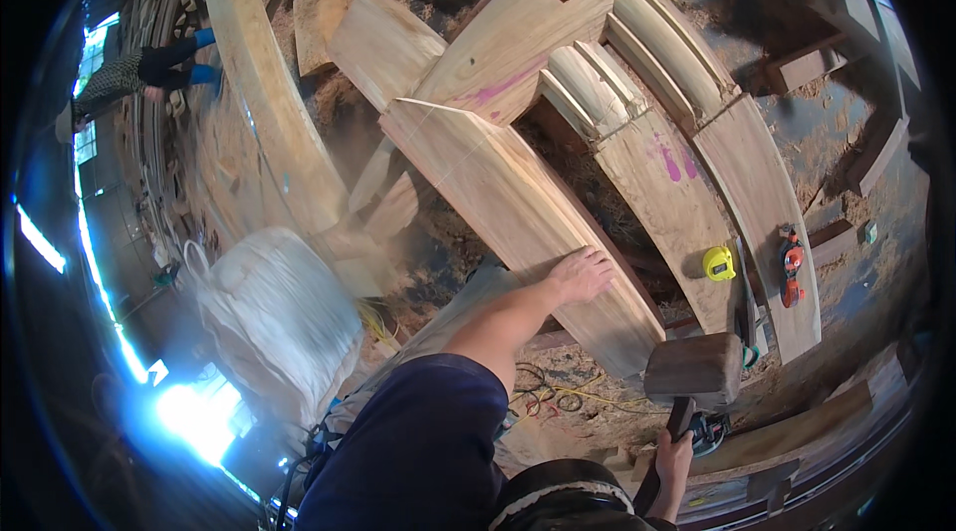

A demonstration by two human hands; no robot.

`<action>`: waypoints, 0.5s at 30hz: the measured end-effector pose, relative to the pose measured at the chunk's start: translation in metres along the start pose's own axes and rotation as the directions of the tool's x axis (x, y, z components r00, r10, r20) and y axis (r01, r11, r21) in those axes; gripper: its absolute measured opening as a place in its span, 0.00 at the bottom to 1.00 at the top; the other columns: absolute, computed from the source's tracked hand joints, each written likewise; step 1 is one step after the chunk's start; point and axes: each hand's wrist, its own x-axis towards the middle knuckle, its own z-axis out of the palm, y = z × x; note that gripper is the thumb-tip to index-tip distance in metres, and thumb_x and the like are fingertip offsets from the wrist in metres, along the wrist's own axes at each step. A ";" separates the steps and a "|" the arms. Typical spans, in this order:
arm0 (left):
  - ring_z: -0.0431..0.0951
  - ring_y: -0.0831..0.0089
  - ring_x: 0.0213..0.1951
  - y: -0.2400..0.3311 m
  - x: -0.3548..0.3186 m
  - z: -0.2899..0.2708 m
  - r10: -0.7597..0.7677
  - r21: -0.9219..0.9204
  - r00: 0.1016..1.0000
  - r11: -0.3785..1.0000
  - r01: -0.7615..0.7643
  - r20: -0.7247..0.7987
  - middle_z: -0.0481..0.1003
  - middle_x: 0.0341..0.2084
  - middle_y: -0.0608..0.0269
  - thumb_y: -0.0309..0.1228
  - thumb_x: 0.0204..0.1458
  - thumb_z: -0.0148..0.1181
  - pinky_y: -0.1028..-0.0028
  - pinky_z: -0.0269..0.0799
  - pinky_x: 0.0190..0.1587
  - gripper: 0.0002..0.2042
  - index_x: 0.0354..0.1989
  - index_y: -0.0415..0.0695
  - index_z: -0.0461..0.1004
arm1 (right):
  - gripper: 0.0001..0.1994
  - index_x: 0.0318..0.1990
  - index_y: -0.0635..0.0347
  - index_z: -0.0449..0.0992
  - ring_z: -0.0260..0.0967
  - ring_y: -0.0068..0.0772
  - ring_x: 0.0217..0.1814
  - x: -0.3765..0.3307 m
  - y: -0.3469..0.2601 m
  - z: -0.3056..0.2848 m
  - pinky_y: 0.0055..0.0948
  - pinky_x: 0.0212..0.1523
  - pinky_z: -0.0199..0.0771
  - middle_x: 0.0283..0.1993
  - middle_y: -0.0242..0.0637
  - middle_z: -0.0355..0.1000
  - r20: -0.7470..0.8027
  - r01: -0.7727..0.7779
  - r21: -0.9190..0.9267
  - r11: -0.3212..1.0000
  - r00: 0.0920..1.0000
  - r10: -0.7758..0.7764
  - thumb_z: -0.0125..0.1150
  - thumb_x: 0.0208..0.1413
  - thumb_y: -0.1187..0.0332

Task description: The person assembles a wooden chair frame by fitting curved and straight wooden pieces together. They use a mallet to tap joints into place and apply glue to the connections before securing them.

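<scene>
Two-handed, best to steady the long, pale, angular wooden beam [503,208] under resting, unclenched left fingers [597,270] and balance the blocky brown wooden mallet [692,370] grasped in right fingers [679,449].

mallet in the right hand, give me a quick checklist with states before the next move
1. Right hand gripping the mallet by its handle: ok.
2. Left hand resting on the pale board: ok.
3. Left hand apart from the mallet head: ok.
4. Neighbouring planks free of loose things: not ok, a yellow tape measure and an orange tool lie there.
5. Mallet head clear of the board's near end: cannot tell from this single view.
</scene>
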 end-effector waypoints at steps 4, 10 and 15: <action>0.71 0.65 0.55 -0.001 0.000 0.004 0.045 -0.028 0.998 0.999 -0.043 0.040 0.76 0.47 0.65 0.45 0.69 0.48 0.62 0.60 0.63 0.16 0.50 0.49 0.77 | 0.23 0.48 0.69 0.68 0.78 0.61 0.30 0.001 0.014 -0.018 0.50 0.31 0.73 0.29 0.57 0.76 -0.044 -0.056 -0.122 0.991 0.998 0.051 0.61 0.61 0.55; 0.72 0.66 0.50 -0.001 -0.002 0.011 0.057 0.038 0.992 0.998 -0.053 -0.114 0.76 0.41 0.65 0.46 0.66 0.52 0.64 0.64 0.58 0.15 0.41 0.49 0.78 | 0.17 0.44 0.63 0.67 0.69 0.28 0.16 -0.024 0.004 -0.072 0.35 0.18 0.68 0.18 0.36 0.67 0.005 -0.164 0.387 0.907 0.985 0.175 0.63 0.66 0.58; 0.73 0.66 0.52 -0.004 -0.003 0.010 0.087 -0.018 0.994 0.996 -0.089 -0.066 0.76 0.43 0.64 0.44 0.66 0.52 0.64 0.63 0.60 0.15 0.44 0.47 0.78 | 0.19 0.48 0.68 0.67 0.76 0.69 0.36 -0.017 -0.009 -0.038 0.54 0.37 0.76 0.33 0.63 0.76 -0.274 -0.082 0.194 0.978 0.952 0.134 0.60 0.66 0.58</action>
